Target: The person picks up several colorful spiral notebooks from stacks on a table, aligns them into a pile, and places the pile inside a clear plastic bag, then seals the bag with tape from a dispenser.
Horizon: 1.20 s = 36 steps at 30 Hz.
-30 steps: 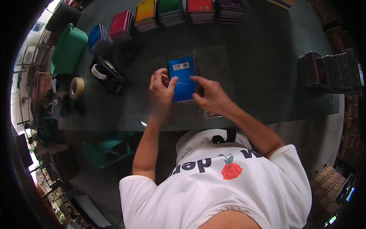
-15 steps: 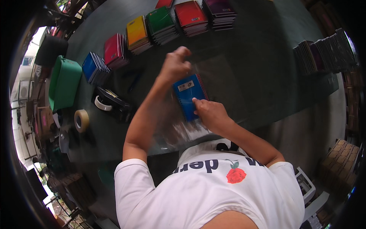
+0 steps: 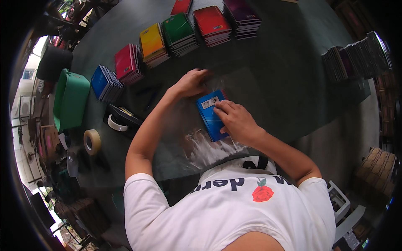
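Note:
A blue spiral notebook (image 3: 208,116) with a white label lies slightly tilted on the dark table, and some red shows along its right edge. Across it rests my right hand (image 3: 239,120), its fingertips on the cover near the label and its thumb lower down, gripping it. Beyond the notebook's top end, my left hand (image 3: 193,82) has its fingers curled at thin clear plastic film (image 3: 216,83); the fingertips are partly blurred. Crinkled clear plastic (image 3: 205,146) spreads below the notebook, close to my body.
Stacks of spiral notebooks, blue (image 3: 104,81), pink (image 3: 127,62), yellow (image 3: 153,44), green (image 3: 179,31), red (image 3: 211,23) and purple (image 3: 243,16), curve along the far side. A tape dispenser (image 3: 122,118), a tape roll (image 3: 92,141) and a green bin (image 3: 70,100) stand left. Wrapped stacks (image 3: 358,56) sit right.
My left hand has come down and nearer to the notebook's top end. My right hand has gone from pointing on the cover to a fuller grip, and the notebook has shifted slightly right and nearer.

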Each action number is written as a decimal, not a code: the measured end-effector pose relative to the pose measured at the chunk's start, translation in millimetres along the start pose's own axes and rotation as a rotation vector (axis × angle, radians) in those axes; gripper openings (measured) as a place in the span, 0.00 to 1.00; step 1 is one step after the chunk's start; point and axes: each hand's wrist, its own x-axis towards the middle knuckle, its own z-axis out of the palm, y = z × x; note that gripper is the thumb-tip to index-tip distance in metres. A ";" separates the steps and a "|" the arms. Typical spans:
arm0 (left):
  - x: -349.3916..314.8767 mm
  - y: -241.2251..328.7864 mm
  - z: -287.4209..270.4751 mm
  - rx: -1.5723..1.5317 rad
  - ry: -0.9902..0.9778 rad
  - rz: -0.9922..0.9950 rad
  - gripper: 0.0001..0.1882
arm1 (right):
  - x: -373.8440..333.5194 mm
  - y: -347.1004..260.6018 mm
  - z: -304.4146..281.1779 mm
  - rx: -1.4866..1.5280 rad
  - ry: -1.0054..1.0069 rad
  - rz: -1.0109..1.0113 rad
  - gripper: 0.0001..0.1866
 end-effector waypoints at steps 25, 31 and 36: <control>-173.2 72.8 101.3 -1.259 0.368 -0.701 0.11 | 9.6 31.7 5.2 -0.045 -0.099 -0.193 0.43; -119.7 121.7 83.7 -0.233 0.564 -0.434 0.10 | 11.6 48.7 12.2 0.127 -0.124 -0.264 0.50; -94.7 140.5 91.8 0.019 0.422 -0.434 0.10 | 13.1 58.2 39.7 0.276 -0.013 -0.316 0.51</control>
